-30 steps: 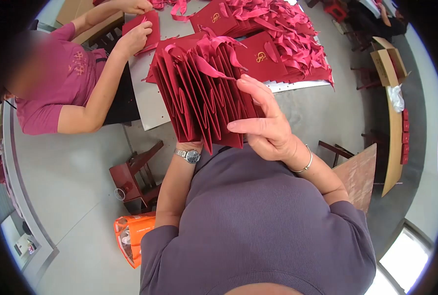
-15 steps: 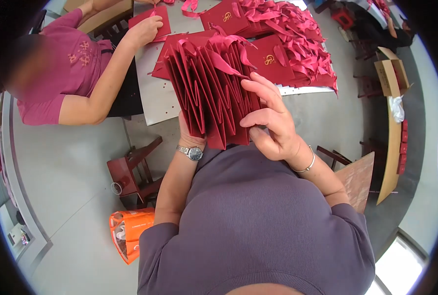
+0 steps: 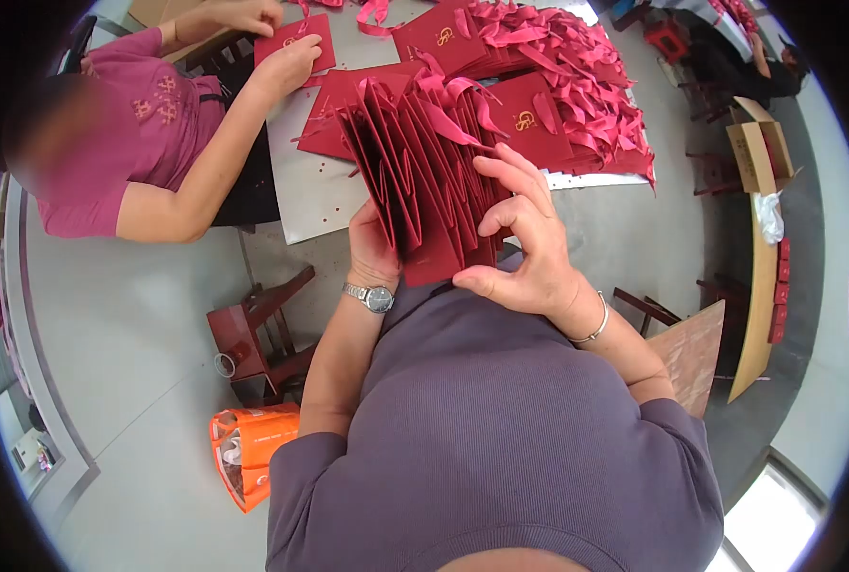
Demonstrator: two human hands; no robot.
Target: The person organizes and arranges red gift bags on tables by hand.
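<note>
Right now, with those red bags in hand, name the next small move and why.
Probably press the red bags together between the left hand and right hand: the bags fan apart with uneven lower edges, and the right hand is half open at their side.

At the frame's upper middle we see a table [image 3: 294, 205], a pile of bags [image 3: 591, 105] on its right part. Before it, near the centre, we find a bag stack [image 3: 434, 181] between the left hand [image 3: 375, 250] and right hand [image 3: 534, 257]. We have a co-worker [image 3: 143, 148] upper left, a stool [image 3: 238, 334] lower left above a carrier bag [image 3: 270, 440], and a carton [image 3: 754, 157] upper right.
</note>
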